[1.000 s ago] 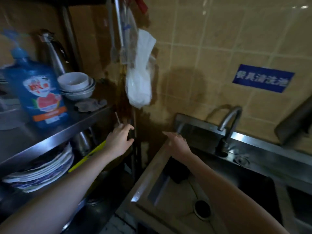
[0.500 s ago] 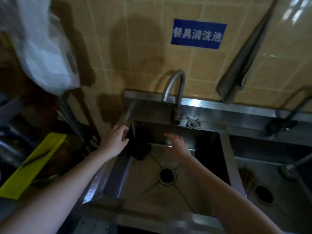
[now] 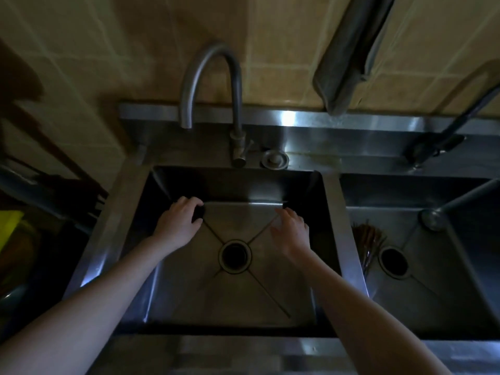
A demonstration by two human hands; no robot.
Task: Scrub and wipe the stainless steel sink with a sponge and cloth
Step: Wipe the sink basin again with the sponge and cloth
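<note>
The stainless steel sink fills the view, and both my arms reach down into its left basin. My left hand is at the basin's back left corner, fingers curled over a dark sponge that is mostly hidden under the hand. My right hand hovers over the basin floor toward the back right, fingers apart and holding nothing. The round drain lies between the two hands, a little nearer to me.
A curved faucet rises behind the left basin. A grey cloth hangs on the tiled wall at upper right. The right basin holds a bundle of thin brown sticks, a drain and a long-handled utensil. Something yellow sits at far left.
The view has swung from the shelf on the left to straight over the sink. Both hands dropped into the left basin, and my left hand closed over the dark sponge in the corner.
</note>
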